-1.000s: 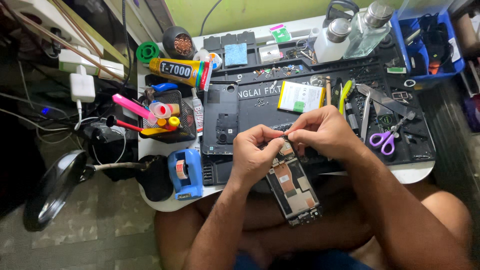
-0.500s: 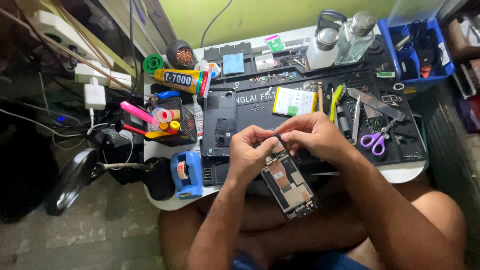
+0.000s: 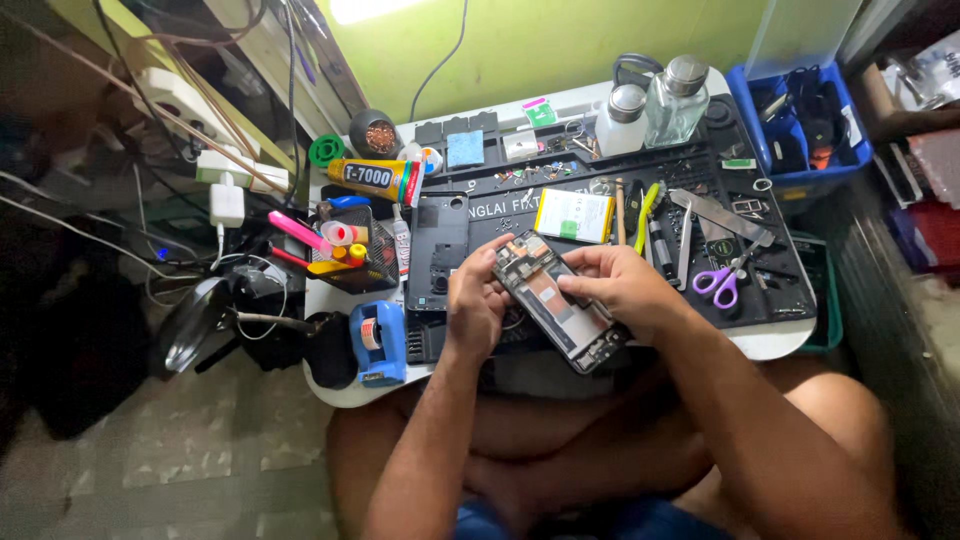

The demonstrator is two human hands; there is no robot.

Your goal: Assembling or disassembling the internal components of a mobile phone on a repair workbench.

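Opened black smartphone with bare internals (image 3: 558,306), frame centre: left hand (image 3: 476,303) and right hand (image 3: 622,290) both pinch it. Likely light, stiff, fragile; grip by edges only.

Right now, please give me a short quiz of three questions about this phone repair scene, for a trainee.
1. True or false: both hands hold the opened phone above the black work mat.
2. Which tool lies at the right side of the mat? A) purple-handled scissors B) a hammer C) a paint brush
3. Fill in: the blue tape dispenser stands near the person's ____ hand.

Key:
1. True. The left hand and the right hand both grip it.
2. A, the purple-handled scissors.
3. left
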